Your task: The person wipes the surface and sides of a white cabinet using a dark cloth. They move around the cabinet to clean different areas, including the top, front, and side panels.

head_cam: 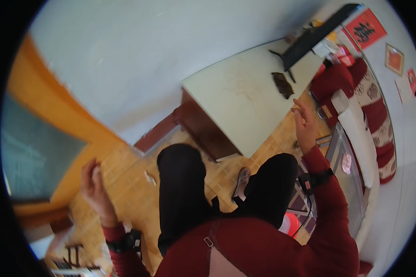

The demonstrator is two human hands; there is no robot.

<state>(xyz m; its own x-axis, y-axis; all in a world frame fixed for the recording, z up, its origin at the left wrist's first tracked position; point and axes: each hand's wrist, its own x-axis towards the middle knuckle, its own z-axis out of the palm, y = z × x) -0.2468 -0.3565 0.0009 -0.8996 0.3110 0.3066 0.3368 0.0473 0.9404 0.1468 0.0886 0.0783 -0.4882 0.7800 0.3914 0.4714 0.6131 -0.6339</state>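
My left hand (95,190) is raised at the left, over the tiled floor, with its fingers loosely bent and nothing in it. A crumpled white scrap (150,178) lies on the floor to its right. My right hand (305,126) is lifted beside the low cabinet with a pale top (228,86); its fingers are apart and it holds nothing. Just beyond its fingertips, on the cabinet, is a dark brown item (282,86) too blurred to name. A flat black television (319,36) stands on the same top. Both wrists wear black straps with small devices.
A yellow-orange door frame (66,114) with a bluish panel (38,149) is at the left. To the right are a table with a glass-like top (348,194) and a red patterned sofa (374,107). A red and white object (289,223) sits beside my bent legs.
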